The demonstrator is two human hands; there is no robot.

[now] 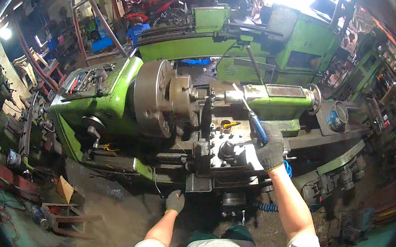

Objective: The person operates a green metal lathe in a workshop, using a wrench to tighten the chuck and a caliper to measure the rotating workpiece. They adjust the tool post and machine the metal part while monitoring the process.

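Note:
My right hand, in a dark glove, is closed round the blue handle of a long hand tool. Its pale shaft points up and left toward the tailstock of a green lathe; whether it is a file or a screwdriver I cannot make out. Below it are the tool post and a pale flat piece. My left hand, also gloved, closes at the knobbed end of a bent lever on the lathe's front. A round metal workpiece sits in the big chuck.
A yellow-handled tool lies on the carriage. Hand tools cover the headstock top. A bucket stands at the bed's right end. A blue coiled hose hangs in front. Behind stands another green machine; a person in blue is far left.

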